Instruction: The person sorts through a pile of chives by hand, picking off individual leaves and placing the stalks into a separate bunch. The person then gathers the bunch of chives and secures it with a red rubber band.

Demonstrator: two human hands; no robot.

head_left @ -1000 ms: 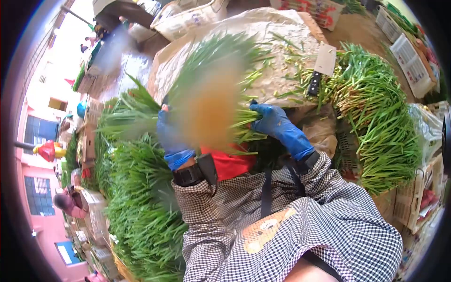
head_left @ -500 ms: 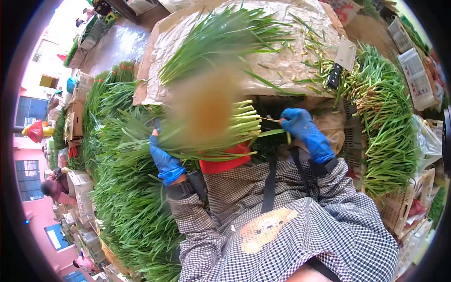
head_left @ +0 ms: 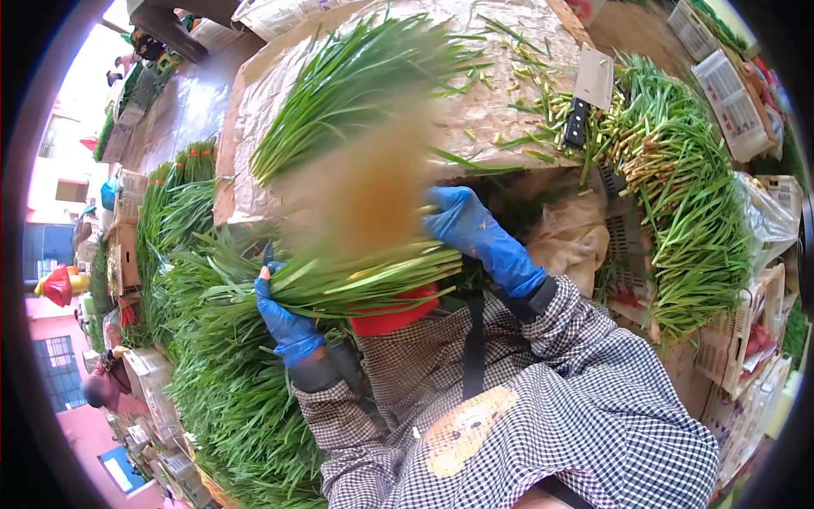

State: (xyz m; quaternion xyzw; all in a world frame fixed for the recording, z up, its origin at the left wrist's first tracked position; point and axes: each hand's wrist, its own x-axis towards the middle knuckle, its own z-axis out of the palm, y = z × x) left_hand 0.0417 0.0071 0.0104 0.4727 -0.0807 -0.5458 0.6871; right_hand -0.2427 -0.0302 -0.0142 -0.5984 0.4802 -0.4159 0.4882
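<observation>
A bunch of garlic chives (head_left: 365, 284) lies crosswise in front of my chest, leaves to the left and pale stalks to the right. My left hand (head_left: 287, 321), in a blue glove, is closed around its leafy part. At the stalk end is my right hand (head_left: 471, 227), also blue-gloved, with fingers closed on stalks; a pale stalk tip shows at the fingertips. A brown blur hides the middle of the bunch and part of the right fingertips. Beyond it, a loose pile of chives (head_left: 339, 93) rests on the covered board (head_left: 500, 102).
A cleaver (head_left: 585, 97) lies at the board's right edge among cut stalk bits. More chives (head_left: 687, 204) are heaped on the right, and a large heap (head_left: 237, 382) fills the left. Plastic crates (head_left: 733, 106) stand beyond. Another person (head_left: 110, 382) is at the far left.
My right hand has moved left, from pulling a thin strand away to the bunch's stalk end. The bunch's stalks are now more covered. The view has shifted slightly.
</observation>
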